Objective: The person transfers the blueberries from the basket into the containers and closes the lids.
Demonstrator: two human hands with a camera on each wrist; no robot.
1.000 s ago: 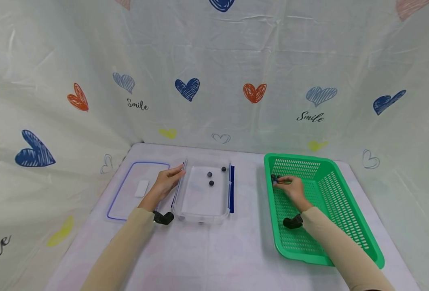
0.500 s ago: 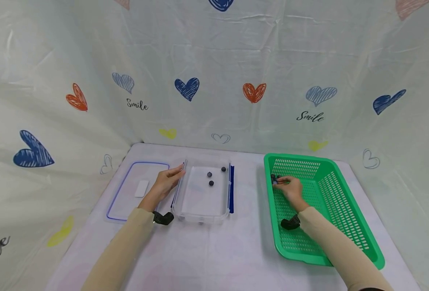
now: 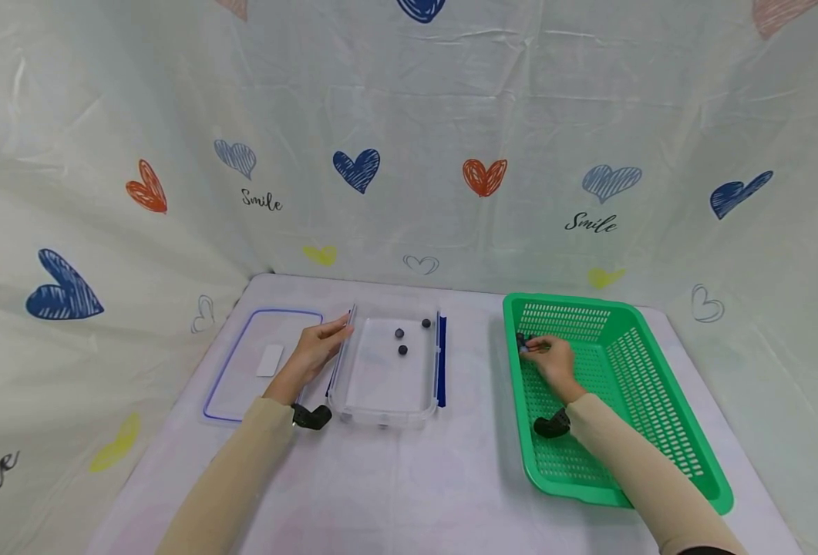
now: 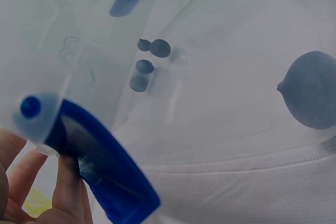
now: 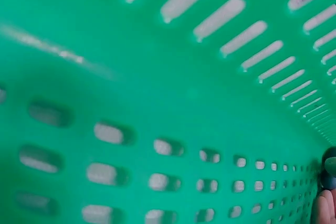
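Note:
A clear plastic box [image 3: 384, 385] with blue side latches lies on the table, and three dark blueberries [image 3: 402, 350] sit inside it. My left hand [image 3: 317, 348] holds the box by its left wall; in the left wrist view its fingers [image 4: 68, 187] show beside a hanging blue latch [image 4: 110, 166]. Inside the green basket [image 3: 610, 304], my right hand [image 3: 553, 362] reaches to the left wall. Its fingertips pinch a blueberry [image 3: 524, 348] there, with more dark berries [image 3: 521, 338] close behind. The right wrist view shows mostly basket wall, with the fingers [image 5: 324, 208] at the edge.
A clear lid with a blue rim [image 3: 217, 370] lies flat left of the box, bearing a white rectangle [image 3: 270, 360]. White cloth [image 3: 395, 493] covers the table. A curtain printed with hearts [image 3: 485, 177] stands behind.
My right hand has shifted very slightly left and its wrist has turned a little, the fingertips staying at the berries. The left hand and the box have stayed in place.

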